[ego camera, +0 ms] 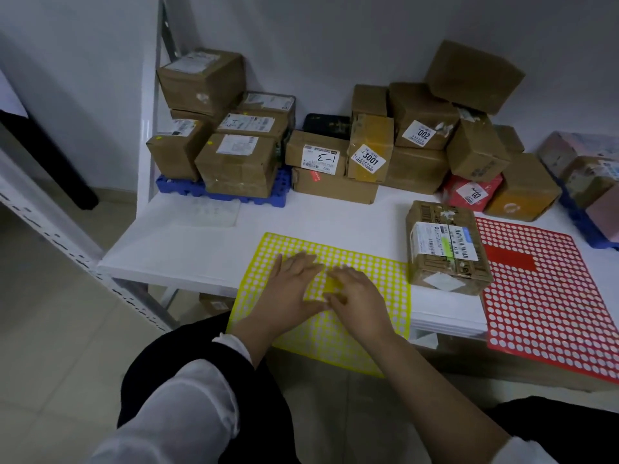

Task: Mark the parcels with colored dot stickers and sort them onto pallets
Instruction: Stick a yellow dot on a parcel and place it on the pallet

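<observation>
Two hands on yellow sticker sheet (375,279): left hand (291,286) fingers (303,259) straight, pressed flat, likely pinning it; right hand (360,296) fingers curled against the sheet, any pinch lost to blur. One parcel (445,249) stands at 3 o'clock on worktop (201,242), probably awaiting marking.

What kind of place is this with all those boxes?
Probably a small parcel sorting room or stockroom: labelled cardboard parcels are stacked along a white shelf, some sit on a blue pallet, and a yellow sticker sheet and a red sticker sheet lie in front.
</observation>
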